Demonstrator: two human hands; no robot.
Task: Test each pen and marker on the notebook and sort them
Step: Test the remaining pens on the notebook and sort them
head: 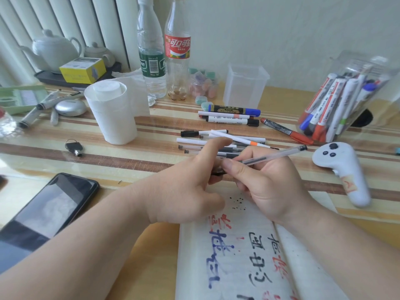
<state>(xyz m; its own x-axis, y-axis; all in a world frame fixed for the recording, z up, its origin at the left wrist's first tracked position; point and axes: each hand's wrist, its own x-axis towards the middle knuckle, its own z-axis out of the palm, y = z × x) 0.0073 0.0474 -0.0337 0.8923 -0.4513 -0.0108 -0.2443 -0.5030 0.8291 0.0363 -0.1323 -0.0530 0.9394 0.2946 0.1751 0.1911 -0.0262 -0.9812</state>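
A clear pen [275, 155] is pinched between the thumb and curled fingers of the right hand [266, 187], its capped end pointing toward the right edge of the table [151, 245]. Its dark front end is covered where the two hands meet. The left hand [190, 187] is held against that end with the thumb raised, but its fingertips are hidden, so whether anything is gripped cannot be told. Both hands are held over the far edge of the open notebook [238, 256], which lies at the near edge of the table and is cut off at the bottom; red, blue and black writing and a cluster of black dots are seen on it. Beyond the hands a pile of loose pens [216, 139] is partly covered by the left thumb, so it cannot be counted. Three markers [231, 115] are laid side by side further back, and one red-tipped marker [285, 129] lies to their right. Near the far right corner a clear jar [337, 100] is tipped on its side with markers packed inside, too crowded to count. One clear tub [245, 85] and two bottles [164, 61] are stood by the far edge.
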